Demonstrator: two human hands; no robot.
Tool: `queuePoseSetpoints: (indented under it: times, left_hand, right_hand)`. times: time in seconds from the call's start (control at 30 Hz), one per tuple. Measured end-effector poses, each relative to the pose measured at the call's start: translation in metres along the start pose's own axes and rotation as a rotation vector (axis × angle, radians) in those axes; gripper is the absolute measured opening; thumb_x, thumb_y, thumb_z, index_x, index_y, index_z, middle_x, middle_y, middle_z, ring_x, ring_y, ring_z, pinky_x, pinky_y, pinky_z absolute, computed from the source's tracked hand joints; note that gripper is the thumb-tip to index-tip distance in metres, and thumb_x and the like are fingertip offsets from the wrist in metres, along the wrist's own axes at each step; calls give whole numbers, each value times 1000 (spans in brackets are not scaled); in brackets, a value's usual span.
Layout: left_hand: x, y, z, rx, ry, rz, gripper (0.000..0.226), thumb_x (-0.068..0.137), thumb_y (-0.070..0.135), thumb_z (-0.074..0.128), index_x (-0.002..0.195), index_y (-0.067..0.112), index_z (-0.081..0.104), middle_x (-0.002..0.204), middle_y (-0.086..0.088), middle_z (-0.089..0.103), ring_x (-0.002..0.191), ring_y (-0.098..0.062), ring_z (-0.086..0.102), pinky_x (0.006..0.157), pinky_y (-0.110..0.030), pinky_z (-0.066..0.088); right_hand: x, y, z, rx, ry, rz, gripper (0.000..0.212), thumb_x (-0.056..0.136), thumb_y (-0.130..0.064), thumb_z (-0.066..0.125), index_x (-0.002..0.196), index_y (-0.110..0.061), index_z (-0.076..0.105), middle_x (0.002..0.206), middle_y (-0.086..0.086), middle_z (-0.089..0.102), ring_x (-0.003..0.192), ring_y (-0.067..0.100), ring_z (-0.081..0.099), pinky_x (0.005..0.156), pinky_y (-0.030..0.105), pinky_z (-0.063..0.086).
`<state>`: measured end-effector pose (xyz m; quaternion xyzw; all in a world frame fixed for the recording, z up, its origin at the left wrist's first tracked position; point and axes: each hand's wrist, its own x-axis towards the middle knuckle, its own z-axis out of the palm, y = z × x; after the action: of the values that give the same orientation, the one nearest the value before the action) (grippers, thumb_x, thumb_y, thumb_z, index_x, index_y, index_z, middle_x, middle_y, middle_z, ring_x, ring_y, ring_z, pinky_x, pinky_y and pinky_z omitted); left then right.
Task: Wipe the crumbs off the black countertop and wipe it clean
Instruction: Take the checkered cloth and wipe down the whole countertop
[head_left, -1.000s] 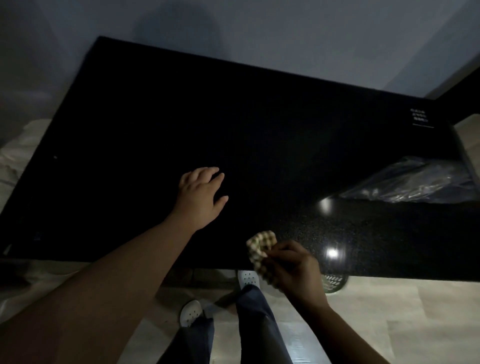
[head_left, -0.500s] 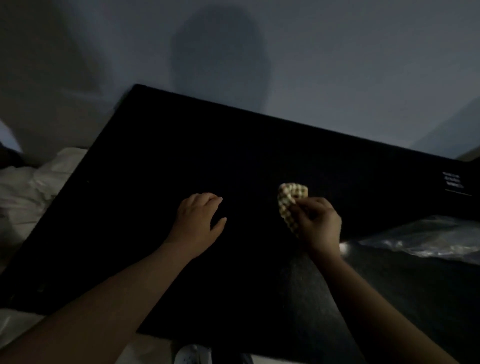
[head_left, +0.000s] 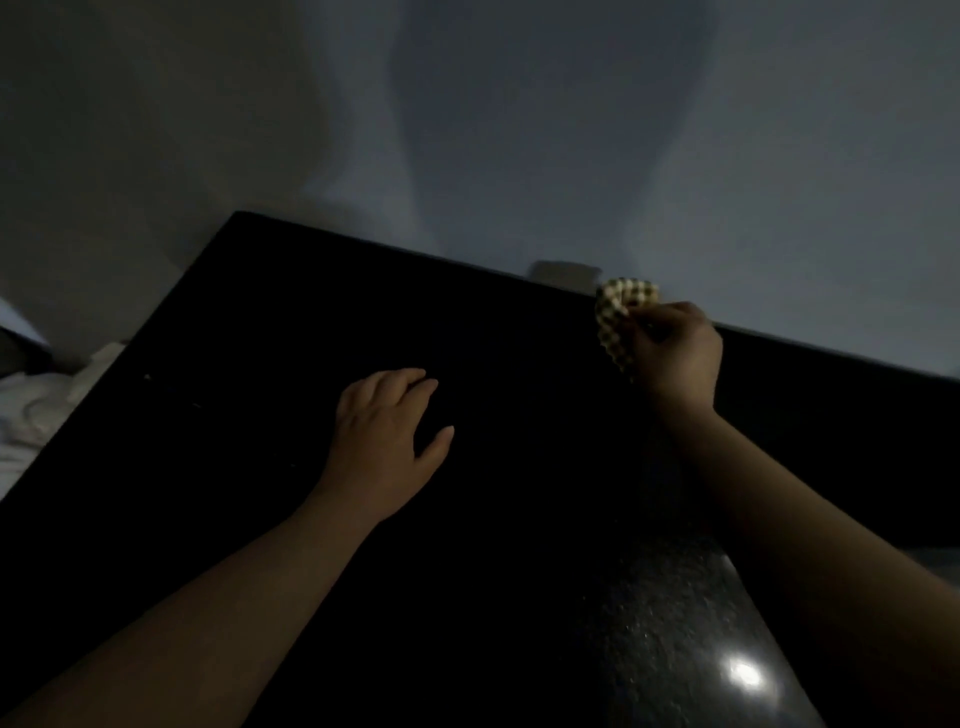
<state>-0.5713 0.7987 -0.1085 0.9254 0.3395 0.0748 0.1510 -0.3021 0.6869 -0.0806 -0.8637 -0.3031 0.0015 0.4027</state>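
The black countertop (head_left: 260, 338) fills the lower part of the head view, dim and glossy. My left hand (head_left: 387, 431) rests flat on it near the middle, fingers straight and slightly spread. My right hand (head_left: 675, 353) grips a bunched yellow-and-dark checkered cloth (head_left: 621, 317) near the counter's far edge by the wall. A few pale specks (head_left: 148, 376) lie on the counter's left side; other crumbs are too dark to make out.
A grey wall (head_left: 519, 130) stands right behind the counter, with a small pale plate (head_left: 563, 273) on it at the counter's edge. White crumpled material (head_left: 36, 410) lies beyond the left edge. A light reflection (head_left: 745, 675) glints at the near right.
My right hand has carried the cloth from the counter's near edge across to the far edge by the wall. My left hand has stayed flat in place. The view has tilted upward.
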Motion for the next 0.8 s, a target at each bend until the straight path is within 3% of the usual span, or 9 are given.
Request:
queuePoseSetpoints:
  times: [0.13,0.27,0.4,0.63,0.8]
  left_hand:
    - [-3,-8,15,36,-6,11,63,89,57,33,136,18,49,141,-2,44,130,-22,36,110,-46,25]
    - [-6,-11,19,32,3,-1,60,90,55,32,139,22,45,147,2,37,136,-20,30,114,-45,20]
    - [-6,-10,18,29,15,-1,58,91,54,34,138,22,46,147,3,37,136,-19,29,114,-45,19]
    - [-5,-10,17,61,-4,-17,59,90,55,33,139,25,45,148,4,37,136,-18,27,114,-45,20]
    - [-4,-11,18,49,12,-9,59,89,54,32,138,23,46,147,3,38,136,-19,28,113,-46,21]
  right_hand:
    - [36,10,29,-103,-31,-46,27,89,-32,63,92,-7,74,93,12,65,81,25,61,66,21,34]
    - [52,24,55,-205,-95,-27,28,86,-32,65,84,-6,72,92,15,64,80,32,61,63,25,30]
    - [23,14,63,-108,-52,-24,25,82,-32,72,84,-7,74,93,11,65,84,25,61,67,26,40]
    - [-60,4,52,25,-160,-118,8,80,-20,76,86,-15,76,90,-4,63,88,20,61,75,29,50]
    - [-42,6,47,-63,9,-31,15,82,-24,75,90,-12,77,94,2,65,91,24,61,76,33,51]
